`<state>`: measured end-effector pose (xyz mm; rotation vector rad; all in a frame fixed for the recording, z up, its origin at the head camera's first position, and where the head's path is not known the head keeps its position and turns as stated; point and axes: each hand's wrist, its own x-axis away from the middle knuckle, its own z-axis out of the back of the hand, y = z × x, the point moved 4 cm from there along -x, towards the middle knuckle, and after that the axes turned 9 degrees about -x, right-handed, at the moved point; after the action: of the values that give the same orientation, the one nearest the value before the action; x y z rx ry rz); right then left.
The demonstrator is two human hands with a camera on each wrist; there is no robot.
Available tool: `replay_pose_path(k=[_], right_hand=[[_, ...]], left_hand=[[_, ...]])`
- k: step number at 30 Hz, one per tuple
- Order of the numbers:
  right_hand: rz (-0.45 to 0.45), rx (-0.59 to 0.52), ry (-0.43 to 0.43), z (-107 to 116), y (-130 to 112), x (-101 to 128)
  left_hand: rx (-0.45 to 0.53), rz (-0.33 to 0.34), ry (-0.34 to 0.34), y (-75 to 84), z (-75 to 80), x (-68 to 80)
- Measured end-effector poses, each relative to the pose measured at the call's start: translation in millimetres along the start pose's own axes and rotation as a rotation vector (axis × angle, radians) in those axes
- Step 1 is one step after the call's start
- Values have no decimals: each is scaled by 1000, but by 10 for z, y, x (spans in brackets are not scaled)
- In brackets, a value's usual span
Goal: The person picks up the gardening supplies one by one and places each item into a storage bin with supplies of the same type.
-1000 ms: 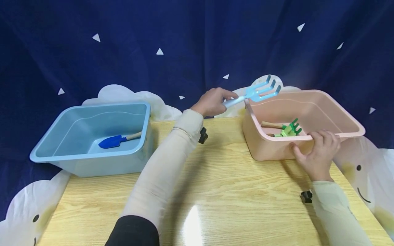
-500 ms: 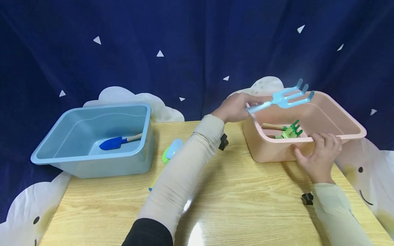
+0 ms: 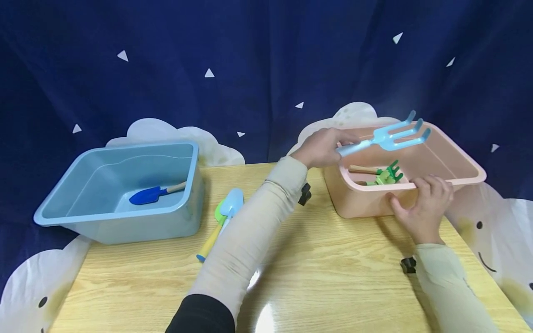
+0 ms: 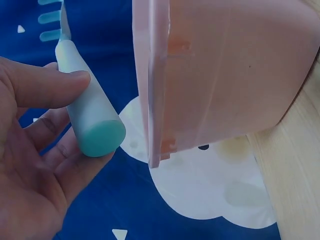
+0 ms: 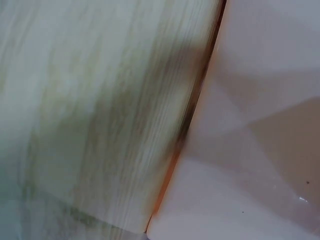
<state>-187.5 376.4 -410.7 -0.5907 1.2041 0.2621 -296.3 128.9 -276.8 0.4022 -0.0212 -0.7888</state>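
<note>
My left hand (image 3: 322, 148) grips the handle of a light blue toy rake (image 3: 389, 137) and holds it over the pink tub (image 3: 468, 169), tines pointing right. In the left wrist view the rake handle (image 4: 87, 117) lies between thumb and fingers beside the pink tub's wall (image 4: 230, 75). My right hand (image 3: 420, 206) holds the tub's near rim, fingers hooked over the edge, thumb on the outer wall. Inside the tub lie green toy rakes (image 3: 385, 175) with wooden handles. The right wrist view shows only the tub wall (image 5: 255, 125) and table (image 5: 90, 100), blurred.
A light blue tub (image 3: 75, 210) stands at the table's left with a dark blue trowel (image 3: 151, 194) inside. Beside it, on the wooden table (image 3: 333, 273), lie a light blue scoop (image 3: 231, 206) and a green-and-yellow tool (image 3: 210, 233). Dark blue cloth hangs behind.
My left hand has carried the blue rake rightward, from the pink tub's left rim to over its inside. The tools beside the blue tub came into view. The right hand stayed on the rim.
</note>
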Motion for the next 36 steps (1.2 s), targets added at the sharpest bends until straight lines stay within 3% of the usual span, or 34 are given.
replay_pose_path(k=[11,18,25,36], right_hand=[[-16,1,-35,-45,26,3],[-33,25,-42,69,66,-11],[-20,19,-14,124,73,-9],[-6,8,6,77,31,-24]], left_hand=[[50,18,-3,149,-78,-54],[71,-9,-17,357,-173,-115],[56,-65,-7,450,-267,-149],[49,3,-6,394,-323,-128]])
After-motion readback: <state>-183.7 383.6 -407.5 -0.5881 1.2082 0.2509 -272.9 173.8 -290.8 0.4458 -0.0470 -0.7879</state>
